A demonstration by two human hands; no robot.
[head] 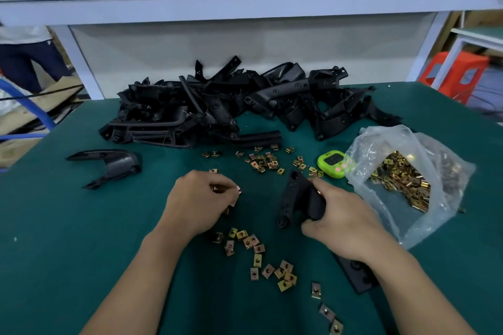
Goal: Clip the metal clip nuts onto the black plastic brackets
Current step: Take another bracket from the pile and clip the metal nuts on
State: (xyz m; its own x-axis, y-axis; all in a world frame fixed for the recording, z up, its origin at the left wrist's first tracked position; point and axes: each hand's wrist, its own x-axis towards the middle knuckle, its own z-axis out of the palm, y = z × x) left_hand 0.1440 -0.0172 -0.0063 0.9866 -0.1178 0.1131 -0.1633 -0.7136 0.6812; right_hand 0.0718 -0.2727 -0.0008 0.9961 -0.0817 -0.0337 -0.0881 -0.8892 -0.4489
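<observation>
On the green mat (81, 253), right of centre, held bracket: a black plastic bracket (296, 198) stands tilted, its lower end touching the mat.
Right hand: the right hand (345, 220) is wrapped round the bracket's thick end, thumb on top.
Left hand: the left hand (196, 201) is apart from the bracket, its curled fingers pinching a clip nut (238, 190); more metal seems tucked under the palm.
Loose supply: scattered clip nuts (255, 247) lie between the wrists and farther back; an open plastic bag (402, 179) of them sits at right.
Waiting parts: a pile of brackets (217, 106) at the back, a lone bracket (109, 166) at left.
Other: a green timer (332, 162) beside the bag.
Step, as I judge it: bringing the nut to the bracket's tab.
Risks: a nut pushed on skewed may jam or miss its hole; extra nuts in the palm may drop; springy metal edges could nick a fingertip.
</observation>
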